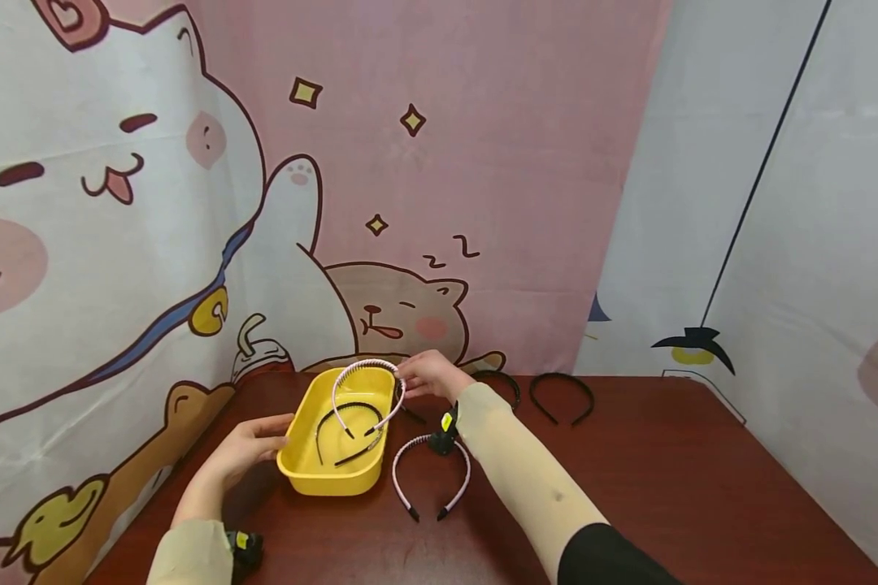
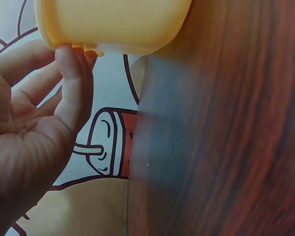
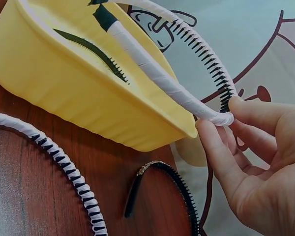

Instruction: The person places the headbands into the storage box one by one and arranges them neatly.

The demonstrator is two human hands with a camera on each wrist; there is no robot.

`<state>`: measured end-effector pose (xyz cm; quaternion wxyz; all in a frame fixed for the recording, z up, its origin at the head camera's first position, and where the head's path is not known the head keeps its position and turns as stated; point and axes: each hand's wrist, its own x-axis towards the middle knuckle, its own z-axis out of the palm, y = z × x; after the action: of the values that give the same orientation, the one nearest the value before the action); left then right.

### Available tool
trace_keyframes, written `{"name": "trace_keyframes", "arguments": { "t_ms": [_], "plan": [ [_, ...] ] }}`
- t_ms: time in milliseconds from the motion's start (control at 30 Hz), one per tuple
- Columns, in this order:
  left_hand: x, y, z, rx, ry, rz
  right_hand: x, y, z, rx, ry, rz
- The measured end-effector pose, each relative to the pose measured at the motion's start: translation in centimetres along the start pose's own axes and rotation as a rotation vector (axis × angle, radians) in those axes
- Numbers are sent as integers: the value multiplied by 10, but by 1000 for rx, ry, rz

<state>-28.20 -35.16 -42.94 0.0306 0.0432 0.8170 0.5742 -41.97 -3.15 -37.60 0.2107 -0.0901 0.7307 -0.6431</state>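
Pale sleeves point(image 1: 537, 479) reach in over the near edge of the table point(image 1: 666, 487), the right one meeting black cloth point(image 1: 610, 559) that is cut off below. Past that right forearm, one black headband point(image 1: 510, 382) near the far edge is half hidden; another black band point(image 1: 562, 376) lies fully visible beside it. From the right wrist I see a glitter-topped band point(image 3: 179, 179) by the tub's corner, its lower part out of view. Small black units point(image 1: 442, 440) sit at both wrists, their yellow patches too small to read. As for writing, I can make out two Zs point(image 1: 466, 246) above the sleeping bear on the curtain point(image 1: 527, 162).

The right hand point(image 1: 433, 375) pinches a pale pink headband point(image 3: 160, 80) at its curve, fingers narrowed on it, its dark tips hanging over the yellow tub point(image 1: 332, 485); whether they touch, I can't tell. Inside lies a dark headband point(image 3: 91, 45). The left hand point(image 1: 243, 448) grips the tub's left rim between thumb and fingers. A second pink headband point(image 3: 71, 171) rests on the table, just right of the tub.
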Motion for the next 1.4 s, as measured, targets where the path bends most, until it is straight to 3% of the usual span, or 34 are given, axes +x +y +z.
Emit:
{"name": "trace_keyframes", "arguments": {
  "t_ms": [533,833,1400],
  "plan": [
    [1,1,-3,-18,-20,20,11,6,8,20,-8,4],
    [2,1,-1,-4,-3,17,12,7,16,16,9,-7],
    [1,0,-2,-33,-28,48,9,5,38,15,43,-27]
  ]
}}
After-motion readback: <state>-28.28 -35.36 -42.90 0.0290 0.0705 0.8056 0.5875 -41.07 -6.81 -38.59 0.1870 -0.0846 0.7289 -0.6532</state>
